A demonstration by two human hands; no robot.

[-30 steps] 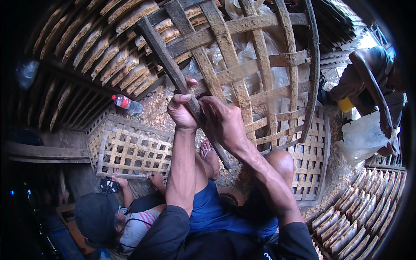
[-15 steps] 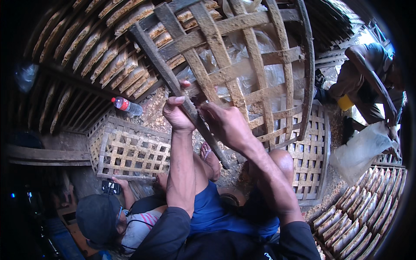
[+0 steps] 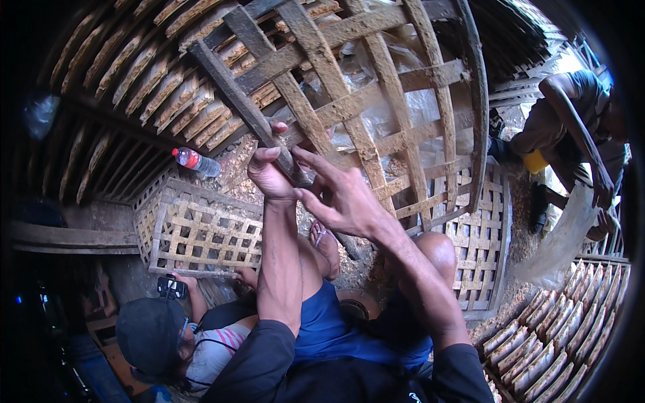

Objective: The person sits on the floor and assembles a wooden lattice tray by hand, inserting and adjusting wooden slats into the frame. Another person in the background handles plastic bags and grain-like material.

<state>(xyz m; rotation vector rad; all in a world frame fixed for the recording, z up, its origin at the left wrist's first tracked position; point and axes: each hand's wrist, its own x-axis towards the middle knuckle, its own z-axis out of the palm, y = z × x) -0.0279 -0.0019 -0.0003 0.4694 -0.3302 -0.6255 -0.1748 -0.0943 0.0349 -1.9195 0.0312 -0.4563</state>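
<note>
Two bare hands work at a large, dirt-crusted woven tray, which is tilted and stretches up and rightward from the fingers. The left hand is closed around the tray's dark wooden edge bar, thumb on the near side, a fingertip showing on the far side. The right hand is just to the right of the left fingers, near the bar's lower part; its thumb and forefinger are spread well apart, with the forefinger tip at the bar. Its other fingers are partly hidden, so whether they grip anything cannot be told.

Beyond the right fingers, clear plastic shows through the gaps between the slats. Left of the left fingers is a bottle with a red cap and label. Below and left of them is a smaller woven tray; below and right of the right fingers, another lattice tray.

Up and left of the fingers, a rack bears rows of pale slabs; more slabs stand far to their lower right. Well right of the fingers, a co-worker holds a plastic sheet. Far to their lower left sits a person in a dark cap.
</note>
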